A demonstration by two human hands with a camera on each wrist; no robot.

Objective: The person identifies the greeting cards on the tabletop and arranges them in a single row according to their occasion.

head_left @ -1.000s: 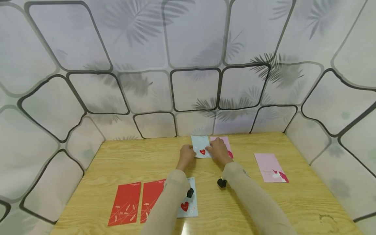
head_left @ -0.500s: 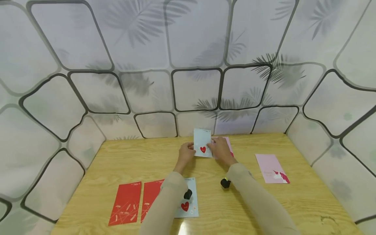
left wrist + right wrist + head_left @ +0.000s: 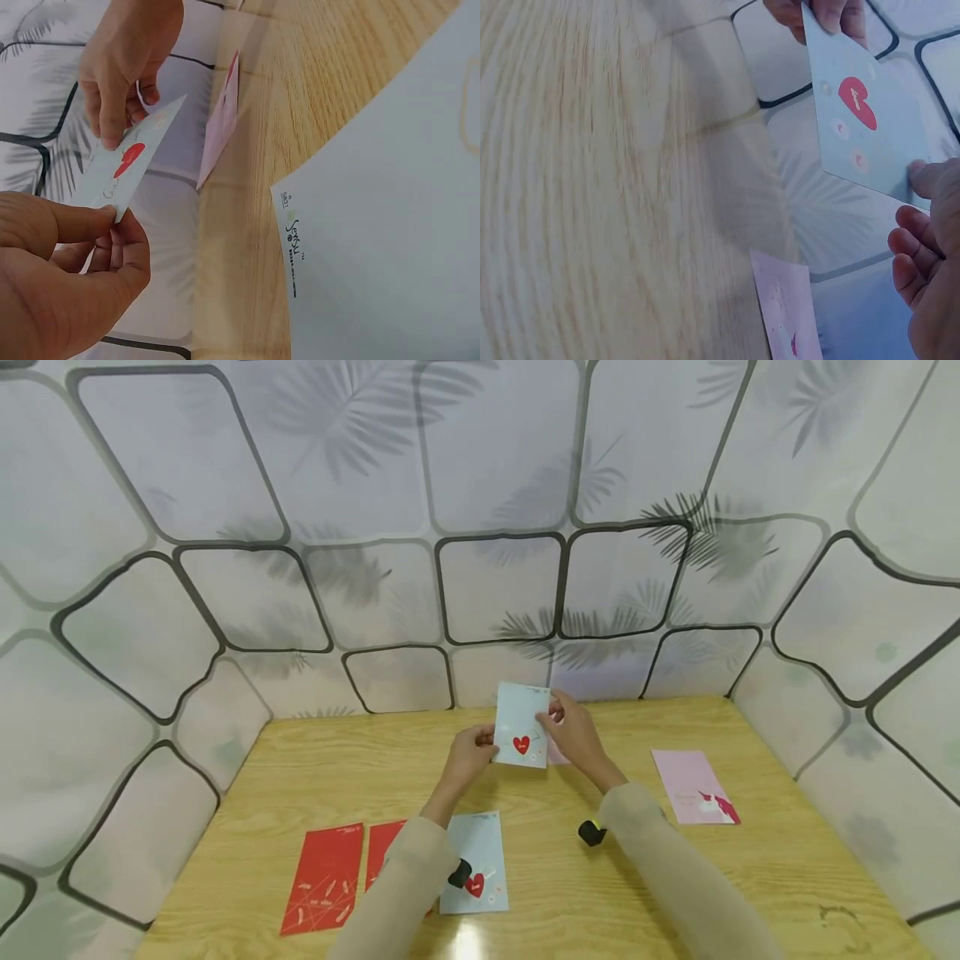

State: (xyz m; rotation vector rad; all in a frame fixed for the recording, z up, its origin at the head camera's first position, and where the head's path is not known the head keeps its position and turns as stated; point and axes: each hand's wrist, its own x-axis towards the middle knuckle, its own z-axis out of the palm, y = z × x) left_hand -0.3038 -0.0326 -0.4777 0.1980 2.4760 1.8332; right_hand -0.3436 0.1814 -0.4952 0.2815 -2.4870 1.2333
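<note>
The blue card (image 3: 516, 714) is held between both hands above the far part of the table (image 3: 360, 777), seemingly clear of the wood. In the head view its long axis stands nearly upright, with the red heart (image 3: 521, 745) toward the lower end. The left edge is pinched near the bottom corner by the left hand (image 3: 468, 755); the right edge is pinched higher up by the right hand (image 3: 577, 733). Behind the right hand, a pink card (image 3: 557, 755) is partly hidden. The second blue card (image 3: 483, 839) is placed nearer the left hand than the right.
</note>
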